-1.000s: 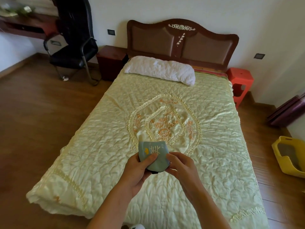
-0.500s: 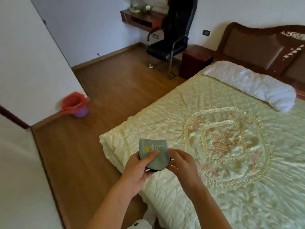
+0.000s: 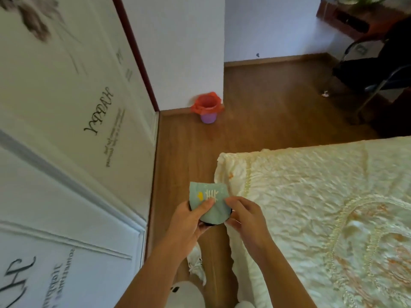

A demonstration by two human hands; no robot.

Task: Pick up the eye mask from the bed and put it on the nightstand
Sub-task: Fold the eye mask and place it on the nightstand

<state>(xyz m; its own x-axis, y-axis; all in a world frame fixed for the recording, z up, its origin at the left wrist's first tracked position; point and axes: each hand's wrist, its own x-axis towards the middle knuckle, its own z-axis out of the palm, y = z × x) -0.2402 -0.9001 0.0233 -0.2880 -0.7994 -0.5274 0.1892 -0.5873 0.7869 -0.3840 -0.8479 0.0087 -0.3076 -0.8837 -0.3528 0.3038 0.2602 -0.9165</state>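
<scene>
Near the bottom centre of the head view, you're holding the eye mask (image 3: 208, 202) up off the bed (image 3: 311, 196), just past its near-left corner & over the wood floor (image 3: 255, 121). Your left hand (image 3: 189, 221) is cupping it from below w/ the thumb pressing on the pale green face, right by the yellow & white print. Your right hand (image 3: 243, 215) is pinching the mask's right edge, fingers closing narrow on the fabric. A dark backing or strap is peeking out under the lower rim; can't tell which.

Step in hand, as I'm reading it: pick-up is done, you're carrying now. The mask is touching nothing but your two hands.

Nightstand isn't showing in this view. You're looking at a white panelled wall w/ lettering (image 3: 66, 130) on the left, a small bin w/ a red liner (image 3: 208, 107) far off by the wall, a black chair (image 3: 378, 70) at far right, & your white shoe (image 3: 195, 261) down by the bed skirt.

Next move, my guess: you're needing to get round the bed & find the nightstand, prob. somewhere beyond the chair, right of frame. Carrying it one-handed should be fine; it's soft & light-looking. Then lay it flat on top, well in from the edge.
</scene>
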